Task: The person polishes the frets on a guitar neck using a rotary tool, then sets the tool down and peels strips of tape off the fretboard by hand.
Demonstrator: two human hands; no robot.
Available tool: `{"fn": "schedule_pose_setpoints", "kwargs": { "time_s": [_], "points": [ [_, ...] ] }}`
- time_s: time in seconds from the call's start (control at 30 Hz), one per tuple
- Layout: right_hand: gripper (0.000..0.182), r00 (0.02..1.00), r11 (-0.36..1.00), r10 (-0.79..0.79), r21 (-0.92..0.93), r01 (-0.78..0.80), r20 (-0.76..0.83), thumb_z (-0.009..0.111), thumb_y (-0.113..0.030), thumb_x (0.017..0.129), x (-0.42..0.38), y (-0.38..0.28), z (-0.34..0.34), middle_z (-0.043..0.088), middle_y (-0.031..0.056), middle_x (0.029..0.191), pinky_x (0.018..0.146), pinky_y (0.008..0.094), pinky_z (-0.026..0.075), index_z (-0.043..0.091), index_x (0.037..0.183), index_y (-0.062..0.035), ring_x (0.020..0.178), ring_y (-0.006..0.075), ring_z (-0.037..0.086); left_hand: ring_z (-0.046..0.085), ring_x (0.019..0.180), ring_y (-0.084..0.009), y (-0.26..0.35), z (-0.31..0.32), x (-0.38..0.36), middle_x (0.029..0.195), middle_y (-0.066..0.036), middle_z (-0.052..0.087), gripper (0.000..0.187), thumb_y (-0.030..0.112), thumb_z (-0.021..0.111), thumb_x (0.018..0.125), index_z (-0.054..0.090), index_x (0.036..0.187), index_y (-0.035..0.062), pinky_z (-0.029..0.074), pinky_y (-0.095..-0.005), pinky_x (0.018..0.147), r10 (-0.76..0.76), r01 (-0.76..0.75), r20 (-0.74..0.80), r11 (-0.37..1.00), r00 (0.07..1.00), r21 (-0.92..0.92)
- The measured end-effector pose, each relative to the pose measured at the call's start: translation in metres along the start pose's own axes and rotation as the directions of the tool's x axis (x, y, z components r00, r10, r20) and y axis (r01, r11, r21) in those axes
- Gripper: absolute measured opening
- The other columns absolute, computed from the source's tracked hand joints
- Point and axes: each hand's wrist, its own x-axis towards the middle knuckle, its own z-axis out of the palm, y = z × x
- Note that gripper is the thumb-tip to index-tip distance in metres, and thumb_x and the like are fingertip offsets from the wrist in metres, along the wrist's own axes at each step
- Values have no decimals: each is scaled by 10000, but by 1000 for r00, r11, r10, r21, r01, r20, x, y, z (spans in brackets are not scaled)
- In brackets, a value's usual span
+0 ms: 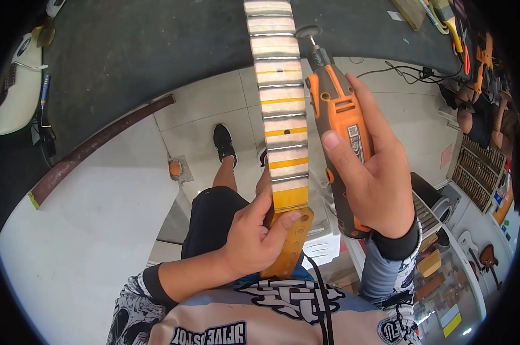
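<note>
A guitar neck (290, 195) runs up the middle of the view, headstock toward my body. Pale masking tape covers the wood between its metal frets, with yellow strips showing in places. My left hand (254, 234) is wrapped round the neck where it meets the headstock, thumb on top. In my right hand (376, 172) is an orange and black rotary tool (345, 123), gripped along its body with the thumb across its face. A round disc (309, 32) on the tool's tip sits right at the neck's right edge, near the upper frets.
A dark worktop (156, 52) spans the far side, with brushes (448, 23) at its right. A white guitar body (21, 86) lies far left, near a brown bar (99, 150) along a white surface. At right, another person (481, 123) sits near cables (406, 72); small guitars (490, 261) appear below.
</note>
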Motion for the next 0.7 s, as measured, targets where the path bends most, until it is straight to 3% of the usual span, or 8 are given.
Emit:
{"fn": "schedule_pose_setpoints", "kwargs": {
  "time_s": [0.57,0.7],
  "points": [
    [613,1000,1000,21,5,-21,-7,629,-116,981,-1,-1,2,646,167,1261,972,290,470,365,1505,65,1116,164,601,623,1062,-118,0,-1,0,1167,-88,665,353,74,593,1016,502,1339,-34,495,-272,936,-17,17,9,1000,1000,-1],
    [608,1000,999,28,-16,-28,6,624,-114,984,0,-3,0,651,143,1232,930,278,481,366,1507,58,1052,137,596,620,1061,-115,-1,-1,0,1170,-88,662,353,74,596,1014,502,1337,-35,494,-270,934,-20,20,9,1000,1000,10]
  ]
}}
